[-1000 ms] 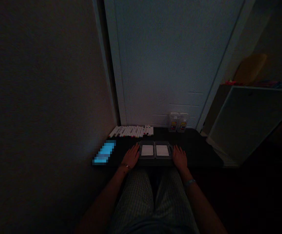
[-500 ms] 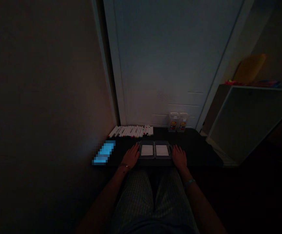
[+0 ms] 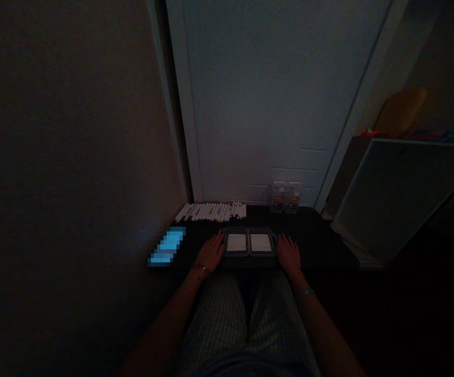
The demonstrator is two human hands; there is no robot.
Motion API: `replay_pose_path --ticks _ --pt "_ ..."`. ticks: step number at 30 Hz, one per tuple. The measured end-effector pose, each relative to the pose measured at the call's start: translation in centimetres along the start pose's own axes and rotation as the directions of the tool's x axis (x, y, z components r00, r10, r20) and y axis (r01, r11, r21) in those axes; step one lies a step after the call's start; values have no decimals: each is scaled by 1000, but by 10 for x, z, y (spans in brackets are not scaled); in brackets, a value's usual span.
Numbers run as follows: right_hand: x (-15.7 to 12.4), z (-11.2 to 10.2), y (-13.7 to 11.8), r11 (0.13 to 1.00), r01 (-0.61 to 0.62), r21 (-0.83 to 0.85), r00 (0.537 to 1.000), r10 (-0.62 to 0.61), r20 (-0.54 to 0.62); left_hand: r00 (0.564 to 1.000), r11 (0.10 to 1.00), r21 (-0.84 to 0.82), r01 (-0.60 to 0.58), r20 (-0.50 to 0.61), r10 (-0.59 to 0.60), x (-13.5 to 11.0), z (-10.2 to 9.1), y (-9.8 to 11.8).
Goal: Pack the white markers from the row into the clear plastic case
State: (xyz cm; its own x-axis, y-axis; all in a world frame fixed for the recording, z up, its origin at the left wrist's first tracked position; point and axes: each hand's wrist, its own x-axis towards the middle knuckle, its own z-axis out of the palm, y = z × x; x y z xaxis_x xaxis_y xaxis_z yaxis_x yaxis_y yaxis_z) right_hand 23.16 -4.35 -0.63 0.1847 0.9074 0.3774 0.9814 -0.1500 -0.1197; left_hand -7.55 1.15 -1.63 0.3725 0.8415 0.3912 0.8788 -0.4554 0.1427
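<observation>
My left hand (image 3: 211,252) lies flat on the black table (image 3: 313,246), fingers stretched out, beside the left end of a clear plastic case (image 3: 247,253). At the case's right end my right hand (image 3: 288,253) rests flat too, its fingers slightly spread. The case lies opened out in two halves, and each half shows a white rectangle: a left white card (image 3: 236,242) and a right white card (image 3: 261,242). Neither hand grips anything. Whether the fingertips touch the case's sides is hard to tell in the dim light.
A row of white markers (image 3: 211,211) with coloured ends lies along the table's back left. Two clear containers (image 3: 285,196) with labels stand at the back right. A glowing, pixelated screen (image 3: 167,246) is at the left edge. A cabinet (image 3: 391,193) stands to the right, a door (image 3: 266,104) behind.
</observation>
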Motion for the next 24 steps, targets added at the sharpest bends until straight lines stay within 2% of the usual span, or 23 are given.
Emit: replay_pose_path --ticks 13,19,22,24 --pt "0 -4 -1 1000 12 -7 1000 -12 26 997 998 -54 23 73 -19 -6 -8 2" --pt "7 9 2 995 -46 90 998 42 37 994 998 -66 -12 103 19 -10 -14 2" --pt "8 16 6 985 -53 166 998 50 23 988 995 -94 -40 144 53 -9 -23 1" --pt "10 20 9 974 -44 220 999 43 9 988 992 -105 -66 131 79 -4 -31 1"
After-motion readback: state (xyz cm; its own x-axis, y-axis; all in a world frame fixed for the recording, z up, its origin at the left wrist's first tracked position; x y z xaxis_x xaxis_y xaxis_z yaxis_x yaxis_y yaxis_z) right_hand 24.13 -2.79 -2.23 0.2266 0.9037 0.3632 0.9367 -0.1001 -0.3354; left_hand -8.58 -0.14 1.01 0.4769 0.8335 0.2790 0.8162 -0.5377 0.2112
